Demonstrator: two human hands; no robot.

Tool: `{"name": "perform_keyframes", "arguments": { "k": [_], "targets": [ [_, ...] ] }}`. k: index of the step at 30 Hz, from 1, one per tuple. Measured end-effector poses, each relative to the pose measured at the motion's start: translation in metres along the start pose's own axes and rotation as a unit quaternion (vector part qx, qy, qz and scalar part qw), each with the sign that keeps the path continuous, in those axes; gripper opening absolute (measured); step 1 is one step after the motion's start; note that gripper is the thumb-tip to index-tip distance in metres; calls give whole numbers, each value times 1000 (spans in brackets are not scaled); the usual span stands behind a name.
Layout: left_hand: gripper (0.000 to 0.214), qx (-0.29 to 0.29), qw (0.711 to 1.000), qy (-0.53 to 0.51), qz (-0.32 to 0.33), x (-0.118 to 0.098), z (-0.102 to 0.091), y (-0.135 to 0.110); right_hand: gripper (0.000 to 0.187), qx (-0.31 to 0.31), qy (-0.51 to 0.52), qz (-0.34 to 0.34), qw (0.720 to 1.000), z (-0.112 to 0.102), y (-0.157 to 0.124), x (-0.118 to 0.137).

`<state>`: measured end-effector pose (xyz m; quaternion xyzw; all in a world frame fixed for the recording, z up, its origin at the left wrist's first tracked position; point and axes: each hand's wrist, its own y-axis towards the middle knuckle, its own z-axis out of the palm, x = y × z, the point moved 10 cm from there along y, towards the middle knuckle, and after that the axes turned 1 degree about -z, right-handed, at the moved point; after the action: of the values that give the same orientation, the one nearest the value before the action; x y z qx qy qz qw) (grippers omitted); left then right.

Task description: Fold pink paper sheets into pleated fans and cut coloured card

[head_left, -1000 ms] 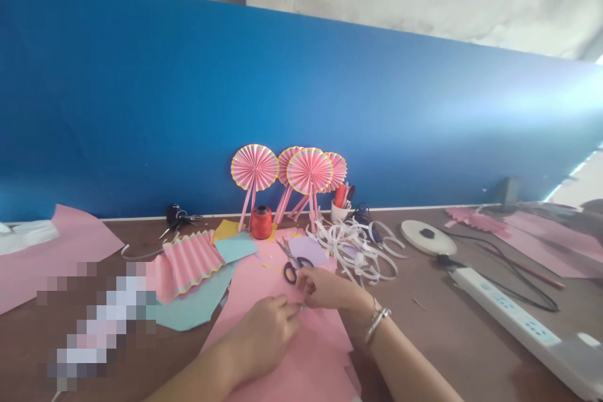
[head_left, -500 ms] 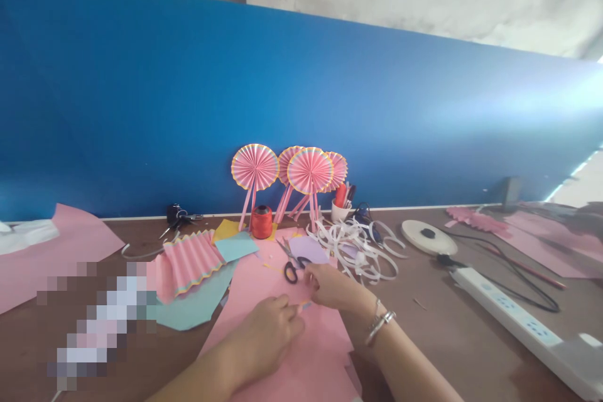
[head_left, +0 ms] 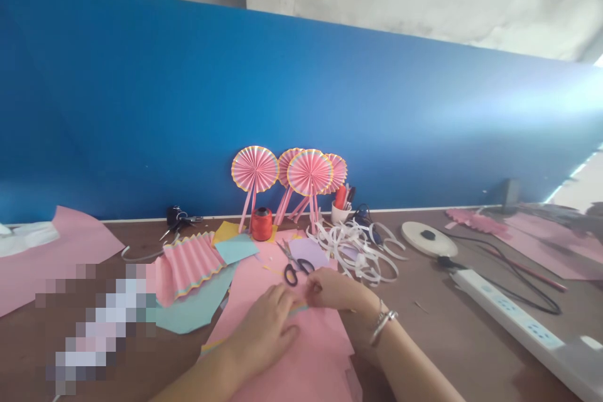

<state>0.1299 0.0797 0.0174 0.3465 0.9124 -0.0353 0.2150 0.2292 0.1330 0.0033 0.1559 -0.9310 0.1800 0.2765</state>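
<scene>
My left hand [head_left: 266, 326] lies with its fingers pressed down on a pink paper sheet [head_left: 306, 358] at the near edge of the brown table [head_left: 424, 320]. My right hand [head_left: 332, 289], a bracelet on its wrist, pinches a thin light strip at the sheet's far edge, fingertips close to those of the left. Black-handled scissors [head_left: 293, 264] lie just beyond both hands. A pleated pink paper [head_left: 188, 260] sits to the left on a light blue sheet [head_left: 198, 304].
Several pink paper fans [head_left: 287, 173] lean on the blue wall. A red thread spool [head_left: 261, 224], a cup of pens [head_left: 340, 207], a heap of white paper strips [head_left: 358, 248], a white round disc [head_left: 426, 237] and a white power strip [head_left: 513, 323] lie around.
My left hand has slid forward and flattened on the pink sheet. My right hand has shifted slightly toward it, and a strip now shows along the sheet's edge.
</scene>
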Motion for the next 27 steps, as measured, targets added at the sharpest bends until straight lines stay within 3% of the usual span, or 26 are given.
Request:
{"name": "perform_keyframes", "arguments": {
  "k": [4, 7, 11, 14, 17, 20, 22, 24, 27],
  "targets": [
    [50, 2, 996, -41, -78, 25, 12, -2, 15, -58, 24, 8, 998, -10, 3, -1],
    [42, 11, 993, -64, -103, 33, 18, -2, 17, -92, 50, 27, 994, -16, 5, -7],
    [36, -9, 994, -51, -101, 28, 8, 1, 14, -110, 89, 28, 990, -18, 7, -10],
    [42, 21, 990, -73, -117, 24, 7, -1, 14, -111, 108, 23, 988, -15, 9, -11],
    [32, 49, 985, -77, -147, 26, 9, -4, 15, -109, 125, 28, 986, -12, 10, -13],
    [37, 1, 988, -75, -134, 25, 0, -3, 10, -116, 125, 26, 985, -14, 9, -10],
    [52, -21, 990, -90, -108, 23, -3, -1, 23, -121, 114, 27, 986, -16, 8, -7],
    [59, -12, 990, -119, -79, 20, 1, 2, 35, -123, 107, 30, 986, -18, 7, -4],
    [60, 9, 982, -178, -67, 21, 6, 4, 36, -127, 106, 22, 986, -18, 8, -3]
  ]
}}
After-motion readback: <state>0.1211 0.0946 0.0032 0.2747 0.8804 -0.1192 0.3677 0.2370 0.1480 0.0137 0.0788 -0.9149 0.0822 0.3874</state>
